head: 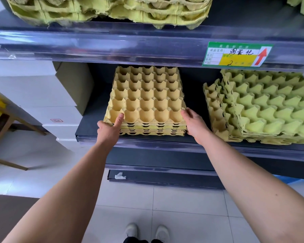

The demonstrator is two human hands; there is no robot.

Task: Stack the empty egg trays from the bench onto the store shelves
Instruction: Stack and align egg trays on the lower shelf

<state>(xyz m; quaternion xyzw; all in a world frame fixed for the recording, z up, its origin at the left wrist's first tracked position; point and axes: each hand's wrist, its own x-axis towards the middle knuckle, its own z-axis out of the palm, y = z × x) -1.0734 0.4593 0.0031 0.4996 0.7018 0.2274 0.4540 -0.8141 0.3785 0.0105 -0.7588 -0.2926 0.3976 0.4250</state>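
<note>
A stack of several tan-yellow empty egg trays [146,99] rests on the dark middle shelf [95,125]. My left hand [109,128] grips the stack's front left corner, thumb on top of the uppermost tray. At the front right corner my right hand [194,123] holds the stack's side, fingers against the tray edges. A second, greener stack of egg trays [263,106] lies to the right on the same shelf, its layers shifted unevenly. More greenish trays [109,11] are piled on the shelf above.
The upper shelf's front rail carries a green and yellow price label [235,54] with a red arrow. White and brown cartons [60,95] stand left of the shelving. A wooden bench [5,120] holding something yellow is at far left. Pale floor tiles and my shoes [147,230] are below.
</note>
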